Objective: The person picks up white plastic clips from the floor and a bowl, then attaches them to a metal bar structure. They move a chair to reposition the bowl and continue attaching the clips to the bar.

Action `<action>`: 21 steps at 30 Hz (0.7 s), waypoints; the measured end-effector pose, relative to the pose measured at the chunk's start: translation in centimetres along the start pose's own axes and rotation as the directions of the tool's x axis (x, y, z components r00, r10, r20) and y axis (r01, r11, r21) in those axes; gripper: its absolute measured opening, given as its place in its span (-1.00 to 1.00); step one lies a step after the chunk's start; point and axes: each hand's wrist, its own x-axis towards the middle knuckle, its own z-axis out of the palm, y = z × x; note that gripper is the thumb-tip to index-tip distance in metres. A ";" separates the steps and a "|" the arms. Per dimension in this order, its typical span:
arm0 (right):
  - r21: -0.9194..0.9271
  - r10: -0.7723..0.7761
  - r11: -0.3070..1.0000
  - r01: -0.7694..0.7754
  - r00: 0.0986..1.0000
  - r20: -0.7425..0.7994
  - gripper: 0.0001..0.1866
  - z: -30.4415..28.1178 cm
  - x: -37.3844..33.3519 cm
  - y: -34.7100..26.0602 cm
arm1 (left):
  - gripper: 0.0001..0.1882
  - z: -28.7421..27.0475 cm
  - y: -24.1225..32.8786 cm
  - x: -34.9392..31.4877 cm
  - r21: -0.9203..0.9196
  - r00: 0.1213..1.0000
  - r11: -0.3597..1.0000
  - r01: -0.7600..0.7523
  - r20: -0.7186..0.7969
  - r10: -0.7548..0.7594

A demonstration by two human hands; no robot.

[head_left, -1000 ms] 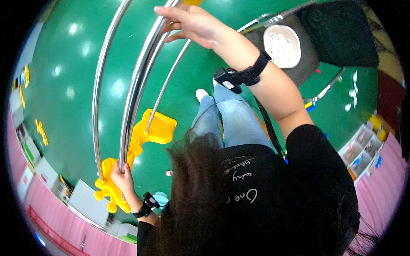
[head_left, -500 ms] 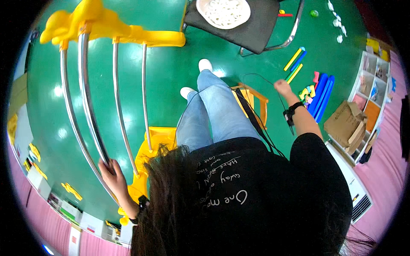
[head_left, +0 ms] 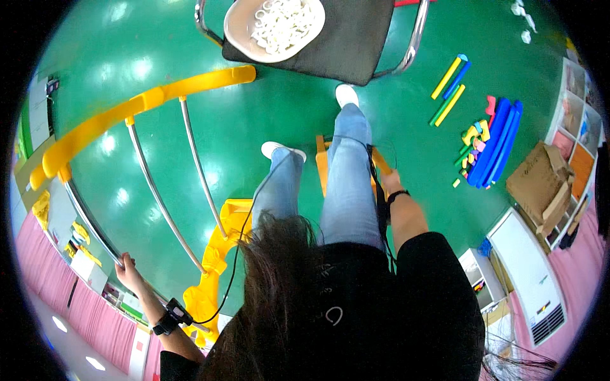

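My left hand (head_left: pixel 129 274) is closed round a metal bar (head_left: pixel 89 214) of a large yellow plastic rack. The rack has a curved far end piece (head_left: pixel 149 100) and a near end piece (head_left: pixel 215 270), joined by several long metal bars. My right hand (head_left: pixel 393 182) is closed on the edge of a small wooden chair (head_left: pixel 381 162) beside my right leg; its fingertips are partly hidden. The chair stands partly behind that leg. Dark cables hang near both arms.
Ahead, a black chair (head_left: pixel 349 38) with metal legs holds a white basin (head_left: pixel 236 25) of small white rings. Right on the green floor lie coloured sticks (head_left: pixel 447 105), blue curved pieces (head_left: pixel 499 143) and small blocks. Beyond are a cardboard box (head_left: pixel 537 181) and shelves (head_left: pixel 575 95).
My right hand has come down from the air to the wooden chair. The left hand and rack have shifted left and turned. My feet have moved apart, and the wooden chair now shows between my legs.
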 end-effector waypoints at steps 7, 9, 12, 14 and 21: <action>-0.179 -0.330 0.912 0.368 0.920 0.213 -0.62 -0.4 7.6 10.3 | -0.52 -0.7 0.2 -2.3 0.373 0.956 0.900 0.225 -0.262 -0.131; -0.302 -0.233 0.908 0.292 0.948 0.217 -0.68 -3.9 4.9 4.9 | -0.49 3.9 4.3 -2.9 0.408 0.918 0.877 0.252 -0.387 -0.083; -0.010 -0.073 0.997 0.080 0.947 0.312 -0.69 -4.9 7.2 11.6 | -0.41 2.3 4.9 -3.5 0.651 0.924 0.716 0.252 -0.382 0.022; -0.109 -0.128 0.982 0.153 0.969 0.212 -0.71 -4.6 7.0 11.6 | -0.36 1.4 3.8 -1.3 0.679 0.931 0.690 0.249 -0.364 0.022; -0.309 0.130 0.948 -0.072 0.976 0.172 -0.77 -14.0 6.8 7.3 | -0.51 2.7 4.4 -2.3 0.620 0.939 0.744 0.248 -0.343 -0.027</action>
